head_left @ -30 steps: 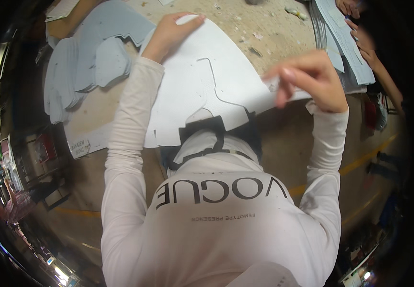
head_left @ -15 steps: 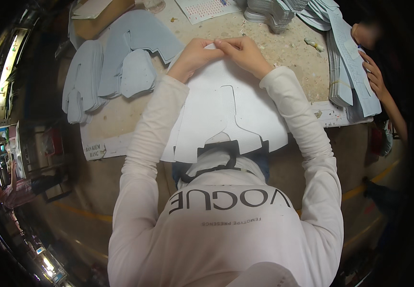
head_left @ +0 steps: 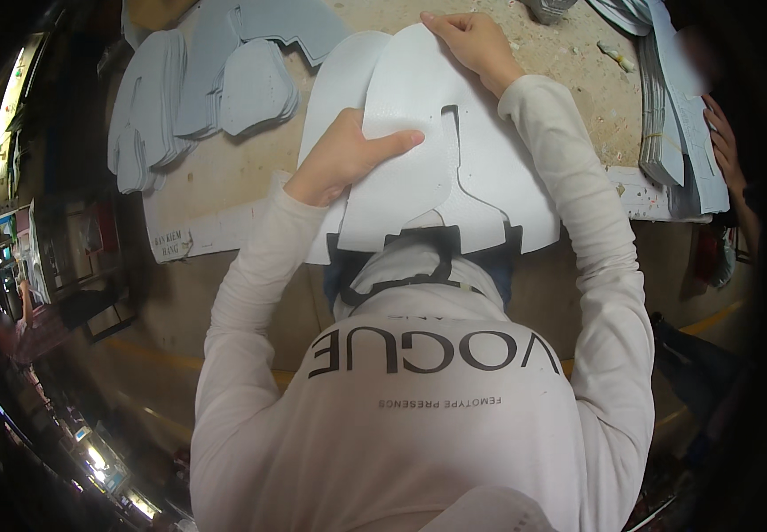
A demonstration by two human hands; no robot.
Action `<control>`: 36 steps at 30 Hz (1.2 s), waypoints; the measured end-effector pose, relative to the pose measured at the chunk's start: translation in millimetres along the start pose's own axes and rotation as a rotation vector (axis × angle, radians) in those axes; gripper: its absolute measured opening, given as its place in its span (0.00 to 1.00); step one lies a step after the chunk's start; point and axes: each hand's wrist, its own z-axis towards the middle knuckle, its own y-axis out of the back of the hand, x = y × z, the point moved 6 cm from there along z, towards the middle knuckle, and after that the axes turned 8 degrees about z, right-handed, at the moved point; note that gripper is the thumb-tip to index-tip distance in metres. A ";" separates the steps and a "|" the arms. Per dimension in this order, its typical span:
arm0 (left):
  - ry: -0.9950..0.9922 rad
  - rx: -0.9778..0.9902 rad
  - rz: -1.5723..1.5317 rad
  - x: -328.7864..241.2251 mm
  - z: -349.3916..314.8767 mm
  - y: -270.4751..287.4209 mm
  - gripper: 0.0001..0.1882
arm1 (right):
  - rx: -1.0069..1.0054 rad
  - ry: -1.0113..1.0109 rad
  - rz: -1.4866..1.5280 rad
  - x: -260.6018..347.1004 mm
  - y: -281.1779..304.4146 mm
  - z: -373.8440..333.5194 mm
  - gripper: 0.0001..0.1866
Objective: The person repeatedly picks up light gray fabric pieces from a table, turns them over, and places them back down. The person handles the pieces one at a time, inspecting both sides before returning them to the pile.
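White cut sheet pieces with rounded tops and a narrow slot lie at the near edge of the table, overlapping one another. My left hand [head_left: 355,157] grips the left side of the upper white sheet piece [head_left: 401,191], its thumb laid on top and its other fingers mostly hidden below. At the far rounded end, my right hand [head_left: 475,46] pinches the same piece's edge between thumb and fingers. Another white sheet piece [head_left: 337,93] shows underneath on the left. The near ends of the pieces overhang the table edge above my lap.
Stacks of grey-blue cut pieces [head_left: 154,93] stand at the left, with a smaller rounded stack [head_left: 259,89] beside them. A banded stack [head_left: 661,124] is at the right, near another person's hand [head_left: 722,137]. A small twisted bundle [head_left: 616,58] lies on the worn table [head_left: 570,97].
My left hand has left the far end and come down to the left side of the piece. My right hand stays at the far end. The pieces have fanned apart, and the view has shifted.
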 end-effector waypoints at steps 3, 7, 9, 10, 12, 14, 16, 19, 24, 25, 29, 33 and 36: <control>0.016 -0.014 -0.042 9.7 -24.2 -7.3 0.19 | -0.081 0.132 -0.096 6.2 3.0 -0.8 0.20; 0.015 -0.036 -0.004 18.4 -51.3 -13.4 0.16 | -0.076 0.148 -0.064 5.3 1.7 -1.3 0.25; 0.009 -0.047 -0.002 21.5 -63.7 -16.2 0.16 | -0.074 0.149 -0.047 5.4 1.9 -1.3 0.24; 0.032 -0.027 -0.014 24.2 -69.1 -18.5 0.16 | -0.080 0.159 -0.035 6.0 2.4 -1.5 0.25; 0.077 0.012 -0.037 28.9 -79.4 -22.6 0.15 | -0.079 0.148 -0.025 5.9 2.5 -1.4 0.25; 0.076 0.050 -0.072 30.6 -88.1 -28.0 0.15 | -0.065 0.106 -0.029 4.0 1.9 -1.1 0.25; 0.026 0.084 -0.118 29.2 -95.5 -33.5 0.16 | -0.073 0.091 0.008 3.4 1.9 -1.1 0.24; 0.087 0.092 -0.242 34.8 -110.1 -38.2 0.18 | -0.086 0.087 0.029 3.6 1.7 -1.2 0.24; 0.180 0.095 -0.226 48.6 -131.3 -42.7 0.19 | -0.078 0.072 0.026 1.3 0.9 0.0 0.24; 0.183 0.090 -0.236 51.5 -135.6 -43.9 0.20 | -0.077 0.070 0.032 0.3 1.1 0.6 0.24; 0.233 0.161 -0.214 66.8 -155.1 -49.5 0.16 | -0.035 0.039 0.140 -5.9 1.3 6.1 0.22; 0.148 0.245 -0.081 64.1 -167.6 -27.8 0.13 | -0.049 0.086 0.229 -7.0 6.2 13.8 0.21; -0.094 -0.103 -0.043 36.1 -154.1 24.6 0.12 | -0.033 0.127 0.084 -7.8 4.4 12.8 0.25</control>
